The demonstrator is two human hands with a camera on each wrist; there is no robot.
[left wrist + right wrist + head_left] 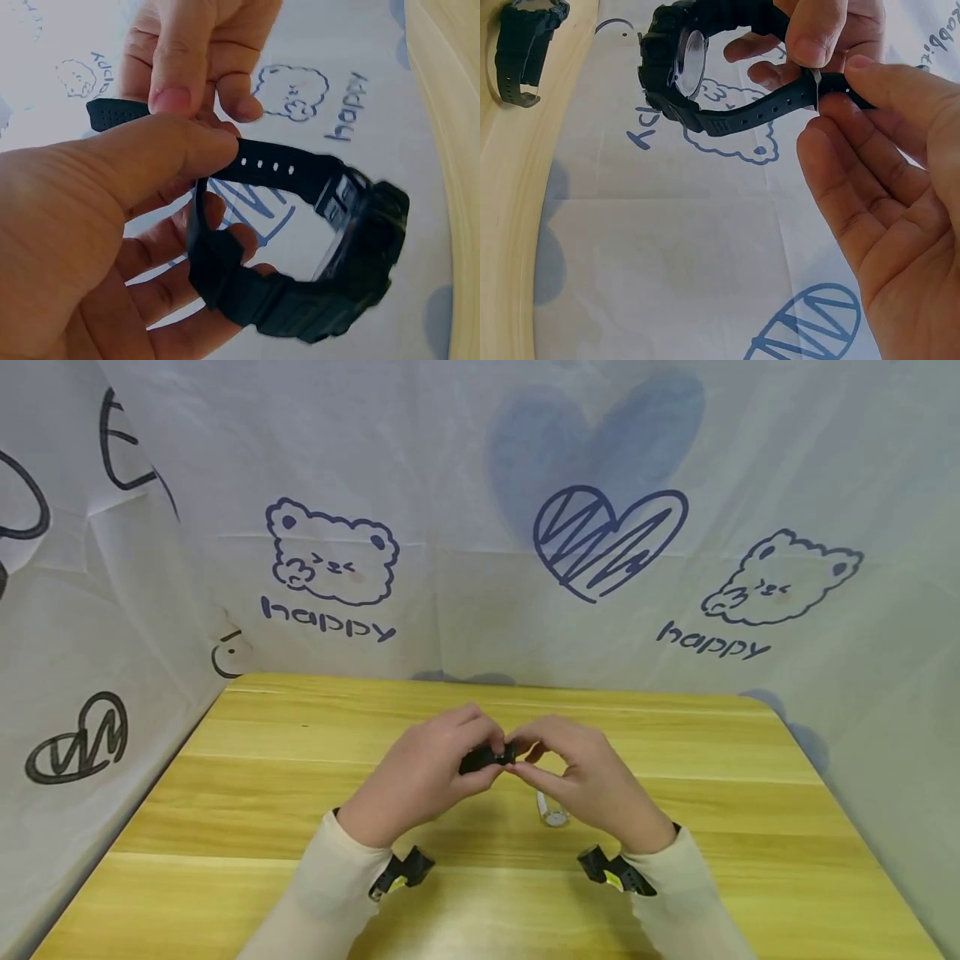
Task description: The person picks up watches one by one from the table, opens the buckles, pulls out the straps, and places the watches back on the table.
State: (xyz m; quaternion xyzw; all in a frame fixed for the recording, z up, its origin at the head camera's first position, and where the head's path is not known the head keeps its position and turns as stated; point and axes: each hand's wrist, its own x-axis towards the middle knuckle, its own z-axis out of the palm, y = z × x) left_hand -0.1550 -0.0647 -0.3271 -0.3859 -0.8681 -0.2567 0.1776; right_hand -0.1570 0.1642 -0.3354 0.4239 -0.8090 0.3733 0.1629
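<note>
Both hands hold a black digital watch (476, 762) above the middle of the wooden table (300, 793). My left hand (491, 753) grips the holed strap (270, 166) between thumb and fingers, and the watch case (360, 255) hangs below it. My right hand (525, 758) pinches the strap's free end (112, 112) with thumb and forefinger near the buckle (815, 79). In the right wrist view the watch face (686, 64) is turned toward the camera.
A second watch (553, 814) lies on the table just below my right hand, also seen at the table's edge as a dark watch (521, 45). White printed sheets (480, 527) wall in the table at the back and sides.
</note>
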